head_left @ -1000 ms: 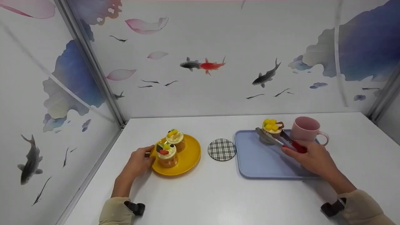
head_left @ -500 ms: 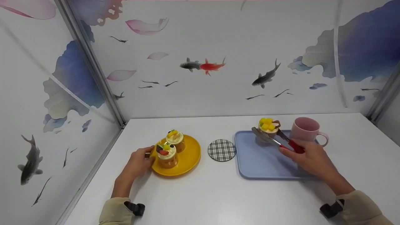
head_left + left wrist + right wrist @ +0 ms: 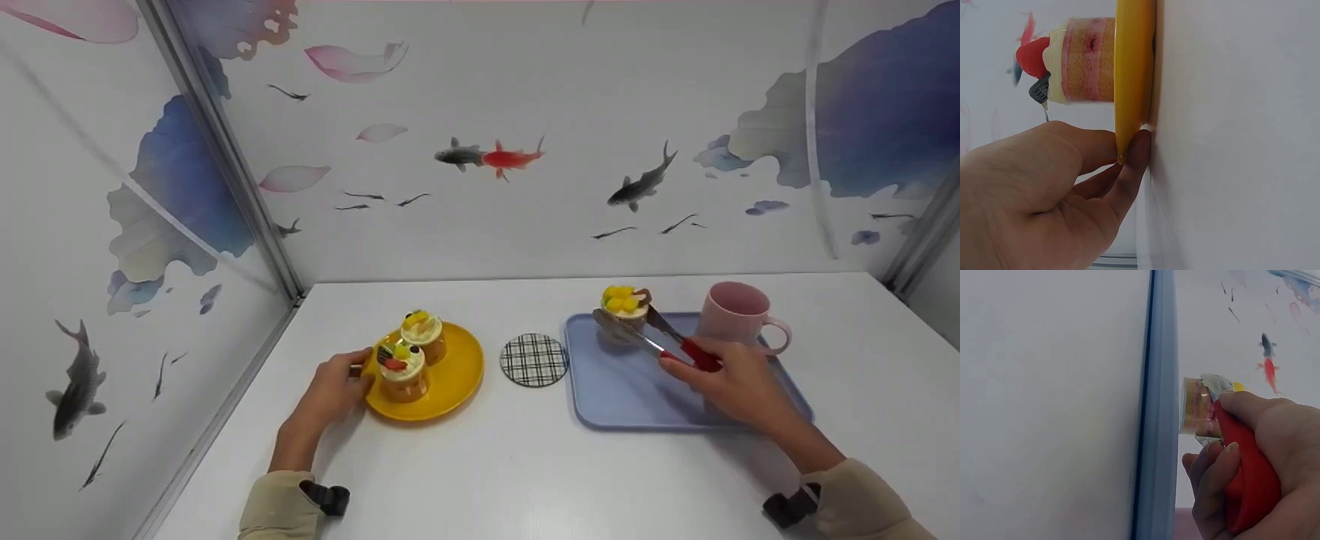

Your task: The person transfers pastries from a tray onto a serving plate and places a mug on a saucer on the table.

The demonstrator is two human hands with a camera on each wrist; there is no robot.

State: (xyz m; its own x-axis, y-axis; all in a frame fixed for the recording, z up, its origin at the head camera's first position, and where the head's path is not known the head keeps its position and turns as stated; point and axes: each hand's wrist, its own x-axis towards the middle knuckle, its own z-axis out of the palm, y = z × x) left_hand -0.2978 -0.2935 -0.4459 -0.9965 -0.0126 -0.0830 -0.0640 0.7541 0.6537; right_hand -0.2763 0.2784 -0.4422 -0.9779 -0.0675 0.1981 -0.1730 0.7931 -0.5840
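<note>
My left hand (image 3: 330, 390) pinches the left rim of a yellow plate (image 3: 457, 375), thumb on top and fingers underneath in the left wrist view. Two dessert cups stand on the plate: one with a strawberry (image 3: 403, 381), one behind it with yellow fruit (image 3: 422, 335). My right hand (image 3: 742, 381) holds red-handled tongs (image 3: 1255, 478), whose metal arms clasp a third dessert cup (image 3: 624, 301) topped with yellow fruit cubes. That cup is upright over the back left of a blue tray (image 3: 637, 401); the right wrist view shows its layered cake side.
A pink mug (image 3: 727, 322) stands at the tray's back right, its handle turned right. Between plate and tray lies a round checked coaster (image 3: 534, 360), close to the tray's left edge. White walls with painted fish (image 3: 510, 158) enclose the table.
The right hand, tongs and clasped dessert cup have moved left along the back of the tray, away from the mug. The left hand and plate have stayed in place.
</note>
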